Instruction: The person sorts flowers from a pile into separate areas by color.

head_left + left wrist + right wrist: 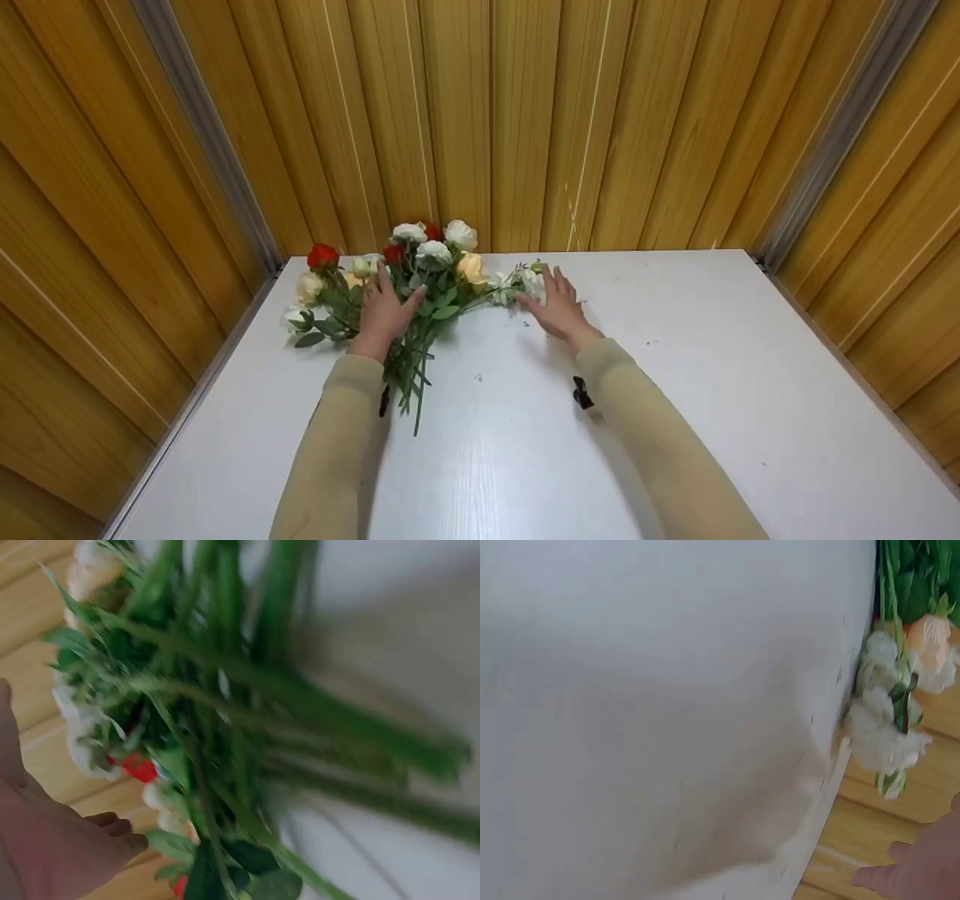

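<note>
Flowers (433, 256) are heaped on the table's (480, 457) far left; gathering is judged part done, white blooms (534, 282) being left splayed rightward. Thumb and fingers are spread on the left hand (384, 311), over flowers, and right hand (561, 306), beside blooms; nothing appears pinched.

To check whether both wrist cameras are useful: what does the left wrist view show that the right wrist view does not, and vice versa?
Only the left wrist view: the left hand, red flowers, stem ends.
Only the right wrist view: the right hand, small dark specks on the table.
Both: white flowers, green leaves, the table, the wood-patterned wall.
</note>
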Demonstrator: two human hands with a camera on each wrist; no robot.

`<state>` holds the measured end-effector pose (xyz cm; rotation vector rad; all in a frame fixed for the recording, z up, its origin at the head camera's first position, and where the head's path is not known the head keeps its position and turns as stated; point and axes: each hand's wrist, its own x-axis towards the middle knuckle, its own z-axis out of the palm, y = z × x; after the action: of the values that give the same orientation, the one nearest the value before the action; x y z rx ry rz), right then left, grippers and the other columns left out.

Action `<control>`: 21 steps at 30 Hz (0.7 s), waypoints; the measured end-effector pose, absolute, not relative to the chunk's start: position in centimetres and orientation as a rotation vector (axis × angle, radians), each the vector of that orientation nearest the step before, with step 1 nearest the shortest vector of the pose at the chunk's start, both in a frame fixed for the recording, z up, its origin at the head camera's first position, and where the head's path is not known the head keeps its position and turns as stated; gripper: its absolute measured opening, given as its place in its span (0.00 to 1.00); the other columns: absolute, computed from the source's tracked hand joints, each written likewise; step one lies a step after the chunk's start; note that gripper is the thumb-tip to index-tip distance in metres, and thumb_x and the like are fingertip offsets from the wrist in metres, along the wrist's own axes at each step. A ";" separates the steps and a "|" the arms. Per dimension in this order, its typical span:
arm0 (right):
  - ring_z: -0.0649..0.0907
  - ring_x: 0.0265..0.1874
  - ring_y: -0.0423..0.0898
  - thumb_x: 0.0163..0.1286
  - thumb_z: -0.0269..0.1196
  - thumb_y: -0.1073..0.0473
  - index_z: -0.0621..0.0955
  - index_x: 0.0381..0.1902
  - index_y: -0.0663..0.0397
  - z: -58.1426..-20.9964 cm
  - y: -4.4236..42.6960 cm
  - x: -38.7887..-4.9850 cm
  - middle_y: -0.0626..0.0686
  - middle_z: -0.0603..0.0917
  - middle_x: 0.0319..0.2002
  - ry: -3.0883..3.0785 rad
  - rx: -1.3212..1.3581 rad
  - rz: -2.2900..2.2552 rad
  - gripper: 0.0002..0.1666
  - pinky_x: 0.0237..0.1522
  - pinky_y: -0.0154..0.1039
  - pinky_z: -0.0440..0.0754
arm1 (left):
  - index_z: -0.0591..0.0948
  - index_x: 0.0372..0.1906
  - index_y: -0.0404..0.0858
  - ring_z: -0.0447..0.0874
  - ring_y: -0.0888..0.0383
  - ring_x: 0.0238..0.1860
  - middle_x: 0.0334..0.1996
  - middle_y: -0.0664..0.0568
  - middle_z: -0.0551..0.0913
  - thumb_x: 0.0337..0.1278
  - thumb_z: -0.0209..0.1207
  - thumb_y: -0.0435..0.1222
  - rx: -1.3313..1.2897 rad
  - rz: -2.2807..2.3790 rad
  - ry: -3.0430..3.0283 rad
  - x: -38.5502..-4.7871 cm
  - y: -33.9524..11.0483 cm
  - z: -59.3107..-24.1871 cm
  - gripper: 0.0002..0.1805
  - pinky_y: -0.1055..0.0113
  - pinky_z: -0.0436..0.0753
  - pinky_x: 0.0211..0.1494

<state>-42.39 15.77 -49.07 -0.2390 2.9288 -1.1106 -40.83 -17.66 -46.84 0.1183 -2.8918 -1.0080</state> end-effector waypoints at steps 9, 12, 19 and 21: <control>0.40 0.83 0.67 0.77 0.51 0.30 0.43 0.84 0.52 -50.2 11.2 -40.4 0.60 0.41 0.85 2.778 -0.412 -1.347 0.54 0.80 0.68 0.42 | 0.45 0.82 0.31 0.63 0.32 0.76 0.79 0.27 0.54 0.75 0.57 0.53 0.159 -1.135 -2.820 -38.9 -14.8 -46.5 0.49 0.38 0.70 0.73; 0.42 0.83 0.65 0.78 0.51 0.33 0.45 0.84 0.53 -50.5 10.3 -39.7 0.61 0.43 0.84 2.715 -0.413 -1.426 0.52 0.81 0.67 0.43 | 0.52 0.79 0.27 0.75 0.34 0.68 0.74 0.28 0.65 0.75 0.58 0.48 0.162 -1.018 -2.909 -38.2 -14.5 -46.8 0.44 0.41 0.78 0.65; 0.53 0.83 0.62 0.80 0.49 0.34 0.51 0.83 0.54 -51.3 8.3 -38.0 0.60 0.53 0.83 2.521 -0.372 -1.598 0.48 0.81 0.62 0.52 | 0.83 0.51 0.33 0.87 0.43 0.37 0.36 0.40 0.87 0.73 0.60 0.38 0.141 -0.674 -3.082 -37.5 -14.0 -48.1 0.12 0.47 0.84 0.42; 0.57 0.81 0.62 0.82 0.48 0.37 0.54 0.82 0.58 -51.5 7.7 -37.7 0.62 0.56 0.82 2.467 -0.369 -1.663 0.45 0.81 0.60 0.56 | 0.84 0.41 0.35 0.86 0.44 0.35 0.32 0.41 0.86 0.73 0.59 0.35 0.145 -0.640 -3.085 -37.4 -14.0 -48.4 0.07 0.50 0.82 0.37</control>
<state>-37.71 7.72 -51.54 -0.3693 2.4670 -1.6625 -37.40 -13.98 -48.36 0.1451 -3.0855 -0.6398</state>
